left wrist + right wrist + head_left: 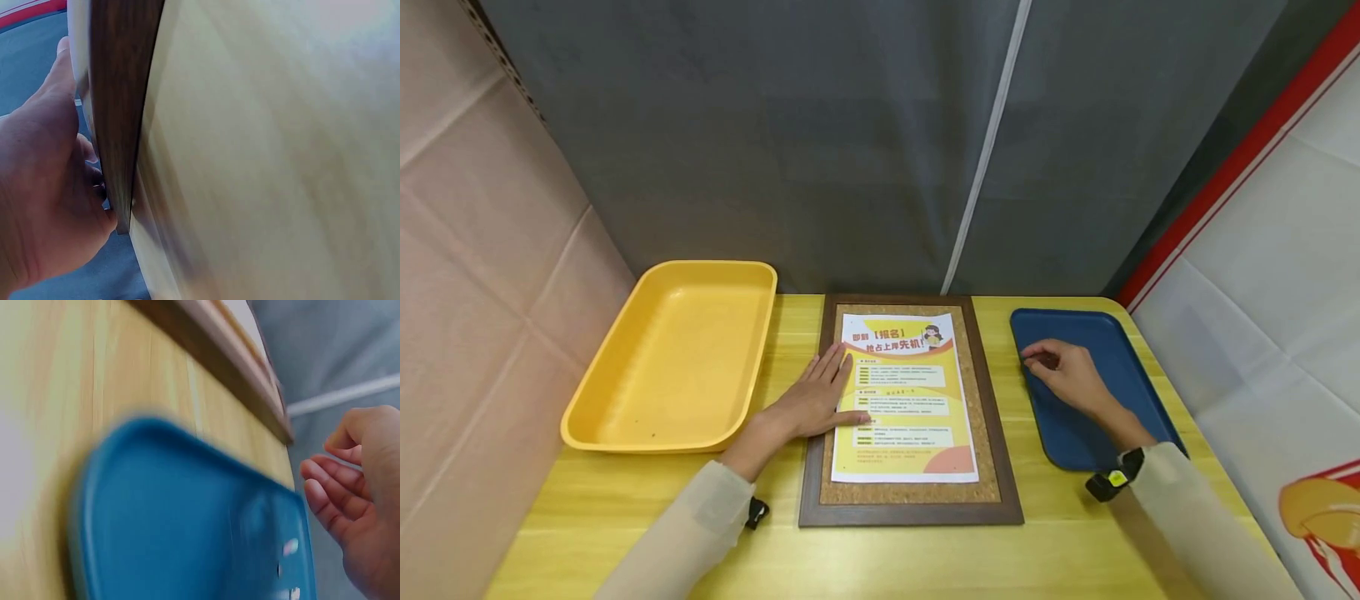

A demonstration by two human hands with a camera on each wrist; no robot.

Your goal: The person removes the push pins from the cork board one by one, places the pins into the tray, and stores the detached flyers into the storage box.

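Note:
A printed yellow-and-white poster (910, 400) lies flat on a corkboard with a brown wooden frame (812, 467). My left hand (823, 396) rests with straight fingers over the board's left side, fingertips and thumb on the poster's left margin. In the left wrist view, the left hand (47, 181) is beside the frame's edge (122, 125). My right hand (1063, 373) is above the left part of the blue tray (1105, 333), fingers bent and thumb close to the index finger. In its wrist view, the right hand (356, 487) shows curled fingers; whether something small is between the tips I cannot tell.
A deep yellow tray (673, 358) stands on the wooden table (895, 562) to the left. Some tiny items, one of them pinkish (290, 547), lie in the blue tray. A grey curtain (850, 167) hangs behind the table, and pale panels stand on both sides.

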